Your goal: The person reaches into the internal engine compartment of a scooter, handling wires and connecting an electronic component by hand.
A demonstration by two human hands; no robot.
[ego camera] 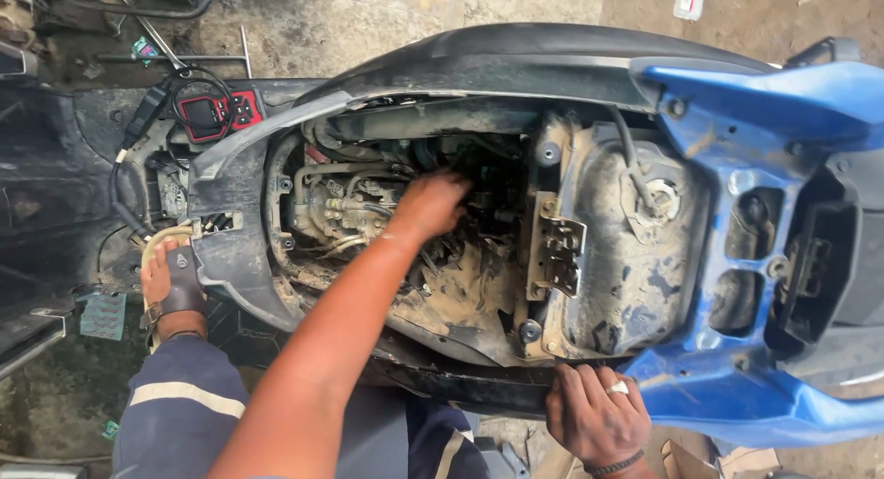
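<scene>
A scooter with its seat off lies open below me, its dusty engine bay [368, 212] showing hoses, wires and metal parts. My left hand [428, 203] reaches deep into the bay, and its fingertips are hidden among the dark parts at the middle. Whether it holds anything cannot be seen. My right hand [594, 414], with a ring and a wrist band, grips the near black edge of the scooter body [460, 387], fingers curled over it.
A dusty fuel tank [626, 249] with a latch bracket [557, 249] sits right of the bay. Blue rear body panels [783, 101] lie further right. A red handheld device [221, 110] with a cable rests at upper left. My sandalled foot [170, 281] stands on the ground.
</scene>
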